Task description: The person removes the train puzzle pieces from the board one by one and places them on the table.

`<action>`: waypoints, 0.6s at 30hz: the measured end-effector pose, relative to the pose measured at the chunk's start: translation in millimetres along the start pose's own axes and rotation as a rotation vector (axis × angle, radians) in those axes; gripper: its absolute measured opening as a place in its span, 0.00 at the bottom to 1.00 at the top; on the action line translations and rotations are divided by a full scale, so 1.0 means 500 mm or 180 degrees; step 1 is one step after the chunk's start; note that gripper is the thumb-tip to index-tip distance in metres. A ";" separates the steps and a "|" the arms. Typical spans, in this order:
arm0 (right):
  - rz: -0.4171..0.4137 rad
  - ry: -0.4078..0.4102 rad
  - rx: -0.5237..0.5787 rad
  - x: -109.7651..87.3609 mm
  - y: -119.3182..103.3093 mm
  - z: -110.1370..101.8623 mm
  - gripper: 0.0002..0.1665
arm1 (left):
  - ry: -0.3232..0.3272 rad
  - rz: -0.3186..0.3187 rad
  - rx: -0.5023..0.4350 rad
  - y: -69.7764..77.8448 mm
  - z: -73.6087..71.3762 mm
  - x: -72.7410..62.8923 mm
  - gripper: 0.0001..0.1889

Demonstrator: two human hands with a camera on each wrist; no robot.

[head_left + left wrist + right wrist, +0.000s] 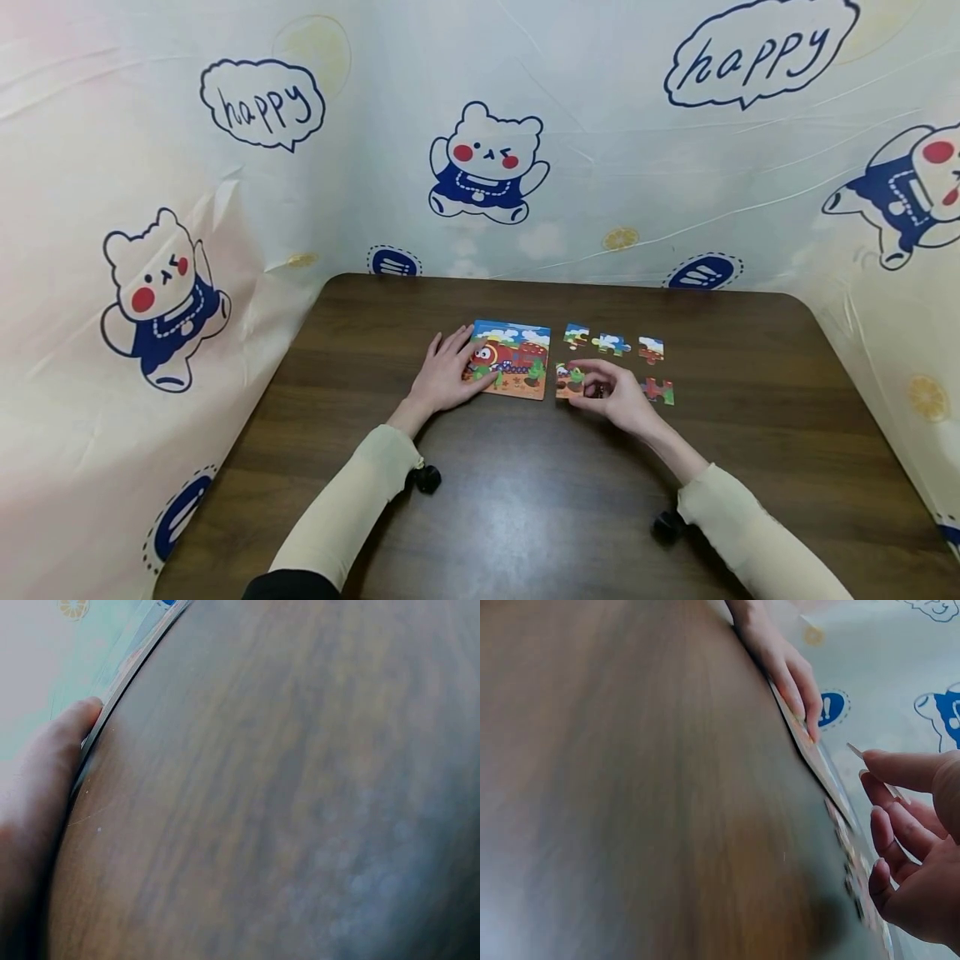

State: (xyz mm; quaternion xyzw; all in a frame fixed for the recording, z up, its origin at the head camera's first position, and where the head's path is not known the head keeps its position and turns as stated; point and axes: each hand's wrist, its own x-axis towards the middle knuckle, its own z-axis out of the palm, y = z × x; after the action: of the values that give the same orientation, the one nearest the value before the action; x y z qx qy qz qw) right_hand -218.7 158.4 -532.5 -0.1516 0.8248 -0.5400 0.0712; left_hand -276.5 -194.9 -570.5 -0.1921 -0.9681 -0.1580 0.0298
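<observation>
My left hand (444, 375) rests with spread, nearly straight fingers on the left part of a square picture puzzle board (528, 385), which shows a red train under a blue sky. Just right of the board, my right hand (621, 402) pinches a puzzle piece (567, 383) between thumb and fingers. In the right wrist view this piece (856, 751) appears edge-on, held above the table, with the other fingers curled below. In the left wrist view only part of the left hand (45, 780) shows, at the left edge.
Loose puzzle pieces lie right of the board: one at the back (576, 336), a blue and white piece (612, 344), a piece farther right (651, 350), and a red and green piece (660, 391) partly behind the right hand. A printed curtain (600, 167) surrounds the brown wooden table (525, 500).
</observation>
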 end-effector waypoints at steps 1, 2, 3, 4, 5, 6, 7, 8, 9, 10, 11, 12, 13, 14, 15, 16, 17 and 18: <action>0.0016 0.0005 -0.0025 -0.007 0.003 -0.006 0.34 | 0.0004 0.0000 -0.0008 0.000 -0.001 0.000 0.42; 0.0032 0.0016 -0.0049 -0.014 0.006 -0.011 0.34 | 0.0011 -0.0002 -0.0008 0.000 -0.001 0.000 0.42; 0.0047 0.0023 -0.0080 -0.021 0.009 -0.017 0.34 | 0.0016 -0.0002 -0.0009 0.000 -0.002 0.000 0.42; 0.0055 0.0033 -0.0099 -0.028 0.013 -0.023 0.34 | 0.0023 -0.0001 -0.0010 0.001 -0.002 0.000 0.42; 0.0059 0.0035 -0.0105 -0.036 0.016 -0.029 0.34 | 0.0027 0.0000 -0.0001 0.001 -0.003 0.000 0.42; 0.0069 0.0045 -0.0115 -0.043 0.019 -0.034 0.34 | 0.0030 -0.0001 -0.0005 0.002 -0.003 0.000 0.42; 0.0065 0.0046 -0.0105 -0.051 0.022 -0.040 0.34 | 0.0030 -0.0006 -0.0016 0.002 -0.004 0.000 0.42; 0.0060 0.0052 -0.0083 -0.058 0.025 -0.045 0.34 | 0.0030 -0.0005 -0.0015 0.002 -0.004 0.001 0.42; 0.0050 0.0054 -0.0051 -0.066 0.028 -0.049 0.34 | 0.0021 -0.0007 -0.0010 0.002 -0.004 0.001 0.42; 0.0042 0.0054 -0.0009 -0.074 0.031 -0.053 0.33 | 0.0014 -0.0008 -0.0012 0.001 -0.003 0.001 0.42; 0.0031 0.0047 0.0021 -0.081 0.033 -0.057 0.33 | 0.0003 -0.0012 -0.0006 0.001 -0.003 0.001 0.42; 0.0013 0.0052 0.0047 -0.089 0.035 -0.060 0.33 | -0.0004 -0.0014 -0.0008 0.001 -0.002 0.001 0.42; 0.0002 0.0055 0.0071 -0.096 0.036 -0.063 0.32 | -0.0011 -0.0017 -0.0010 0.000 -0.001 0.001 0.42; -0.0011 0.0060 0.0076 -0.103 0.037 -0.066 0.32 | -0.0015 -0.0015 0.0008 0.000 -0.001 0.001 0.42; -0.0028 0.0067 0.0061 -0.110 0.038 -0.069 0.32 | -0.0019 -0.0014 0.0011 0.000 0.000 0.001 0.42; -0.0032 0.0076 0.0048 -0.116 0.039 -0.072 0.32 | -0.0019 -0.0014 0.0008 -0.001 0.001 0.001 0.42; -0.0035 0.0086 0.0033 -0.122 0.039 -0.075 0.32 | -0.0022 -0.0014 0.0014 -0.002 0.002 0.001 0.42; -0.0030 0.0093 0.0014 -0.127 0.040 -0.079 0.31 | -0.0022 -0.0014 0.0009 -0.002 0.002 0.002 0.42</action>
State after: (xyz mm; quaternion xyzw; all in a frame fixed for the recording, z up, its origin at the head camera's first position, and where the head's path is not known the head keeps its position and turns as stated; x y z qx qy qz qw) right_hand -173.4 220.7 -537.5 -0.1473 0.8239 -0.5443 0.0570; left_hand -277.6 -195.2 -571.7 -0.1905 -0.9688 -0.1561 0.0265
